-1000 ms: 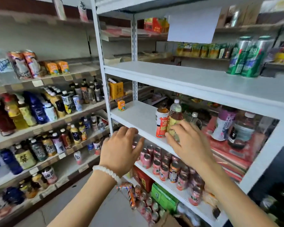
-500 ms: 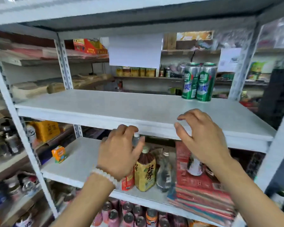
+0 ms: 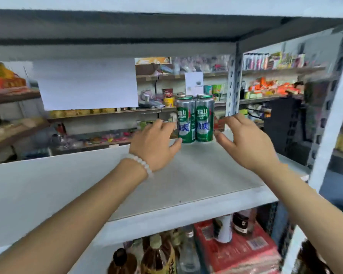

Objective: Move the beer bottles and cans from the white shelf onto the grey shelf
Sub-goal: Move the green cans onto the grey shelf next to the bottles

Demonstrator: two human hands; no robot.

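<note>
Two green beer cans stand upright, side by side and touching, near the back of the white shelf [image 3: 196,180]: the left can [image 3: 185,119] and the right can [image 3: 204,117].

Left hand [image 3: 154,145]: the forearm reaches up and forward from the lower left, palm turned toward the cans. The fingers are spread and slightly bent. The thumb tip lies at the base of the left can; whether it touches the can cannot be told. The hand grips nothing. A bead bracelet [image 3: 141,165] circles the wrist.

Right hand [image 3: 246,143]: the forearm reaches up from the lower right, palm facing left toward the cans. The fingers are spread and relaxed, the thumb tip just beside the right can with a narrow gap between. The hand holds nothing.

Bottles [image 3: 156,254] and a red case [image 3: 242,248] sit on the shelf level below.
</note>
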